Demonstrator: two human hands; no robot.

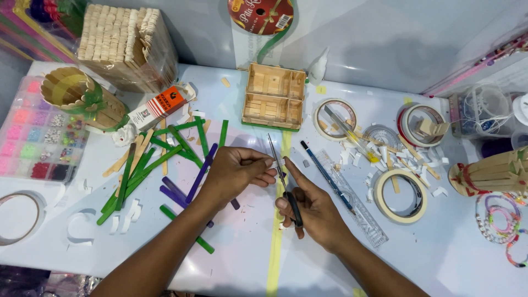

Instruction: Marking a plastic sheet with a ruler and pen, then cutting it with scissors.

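Two hands (pixel 275 184), scissors (pixel 283 181) between them.

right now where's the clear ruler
In the head view, the clear ruler lies on the table just right of the right hand, slanting beside the dark pencil, with a tape roll further right.

Orange-white glue box (pixel 159 108); red ribbon-spool label (pixel 260 14)

Left of your grip you see green and purple craft sticks (pixel 165 165), just above it a small wooden box (pixel 274 96), and to its right a clear ruler (pixel 355 201) and tape rolls (pixel 400 195).
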